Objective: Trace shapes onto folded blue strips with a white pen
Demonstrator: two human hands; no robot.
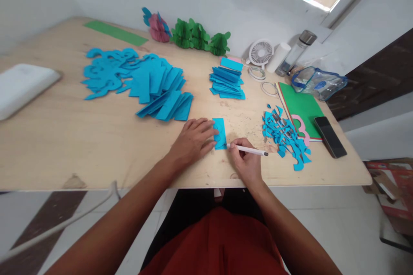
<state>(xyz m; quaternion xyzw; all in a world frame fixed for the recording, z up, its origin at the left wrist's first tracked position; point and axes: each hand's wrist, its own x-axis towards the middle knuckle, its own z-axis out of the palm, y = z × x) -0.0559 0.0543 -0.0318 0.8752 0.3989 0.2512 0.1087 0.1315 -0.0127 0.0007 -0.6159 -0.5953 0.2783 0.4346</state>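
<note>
A small blue piece of paper (220, 135) lies flat on the table near the front edge, with a dark curved outline drawn on it. My left hand (197, 137) rests flat beside it, fingers stretched out, their tips on the paper's left side. In my right hand (248, 163) is a white pen (250, 150), its tip at the paper's right edge. Farther back lies a stack of blue paper strips (227, 82). To the left is a pile of blue cut paper shapes (111, 71) beside folded blue papers (161, 86).
Blue paper scraps (284, 133) lie right of my hand, near a green notebook (300, 105), a pink paper shape (300, 126) and a phone (330, 136). Along the wall stand green paper decorations (200, 36), a small fan (261, 53) and a bottle (297, 53). A white device (26, 86) sits far left.
</note>
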